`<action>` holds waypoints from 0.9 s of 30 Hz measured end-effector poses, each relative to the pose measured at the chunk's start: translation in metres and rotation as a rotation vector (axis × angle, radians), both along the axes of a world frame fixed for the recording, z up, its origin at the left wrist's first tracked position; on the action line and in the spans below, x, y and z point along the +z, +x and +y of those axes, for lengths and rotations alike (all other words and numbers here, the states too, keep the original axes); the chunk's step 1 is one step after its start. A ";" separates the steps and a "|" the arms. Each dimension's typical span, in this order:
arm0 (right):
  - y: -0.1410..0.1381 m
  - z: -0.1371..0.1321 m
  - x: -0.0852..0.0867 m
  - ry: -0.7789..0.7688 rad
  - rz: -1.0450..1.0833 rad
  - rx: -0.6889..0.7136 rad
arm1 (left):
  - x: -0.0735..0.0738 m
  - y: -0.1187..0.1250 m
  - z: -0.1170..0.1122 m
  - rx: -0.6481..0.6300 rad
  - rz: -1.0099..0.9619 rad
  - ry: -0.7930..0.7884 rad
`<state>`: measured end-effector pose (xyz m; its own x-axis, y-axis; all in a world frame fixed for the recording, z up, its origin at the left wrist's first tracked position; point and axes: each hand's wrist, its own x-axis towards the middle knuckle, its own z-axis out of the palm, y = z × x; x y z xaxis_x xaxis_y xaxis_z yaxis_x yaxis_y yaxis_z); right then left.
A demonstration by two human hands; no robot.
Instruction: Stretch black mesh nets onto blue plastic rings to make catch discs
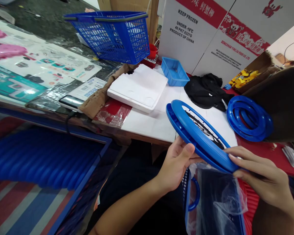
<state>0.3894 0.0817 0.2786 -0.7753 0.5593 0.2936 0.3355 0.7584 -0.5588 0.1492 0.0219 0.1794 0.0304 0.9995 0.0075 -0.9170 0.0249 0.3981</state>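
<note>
In front of me I hold a blue plastic disc (pixel 201 130), tilted, with a black and white printed centre. It looks like two ring-shaped layers, with a dark gap between them along the left side. My left hand (pixel 173 163) supports it from below and the left, thumb against the lower rim. At the right end, my right hand (pixel 259 173) pinches the rim between fingers and thumb. Beneath the disc is a blue basket (pixel 186 205) lined with a clear plastic bag (pixel 218 202). A blue ring (pixel 196 195) shows at its left side.
Loose blue rings (pixel 246 119) lie at the right by a cardboard box (pixel 279 98). A white foam slab (pixel 139 86), blue tray (pixel 175 71) and black cloth (pixel 207 89) rest on the table. A blue basket (pixel 112 36) stands behind; stacked blue rings (pixel 39 160) sit lower left.
</note>
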 end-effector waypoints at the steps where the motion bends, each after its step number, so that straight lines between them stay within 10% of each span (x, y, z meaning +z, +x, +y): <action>1: 0.000 -0.001 0.000 -0.003 -0.004 0.007 | 0.000 0.000 0.000 0.002 0.001 0.003; 27: 0.004 -0.009 -0.003 -0.003 -0.013 0.000 | 0.004 0.004 -0.006 -0.017 -0.008 -0.021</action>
<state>0.3932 0.0728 0.2753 -0.7790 0.5598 0.2824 0.3423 0.7571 -0.5565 0.1533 0.0162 0.1832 0.0476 0.9988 -0.0127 -0.9197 0.0488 0.3896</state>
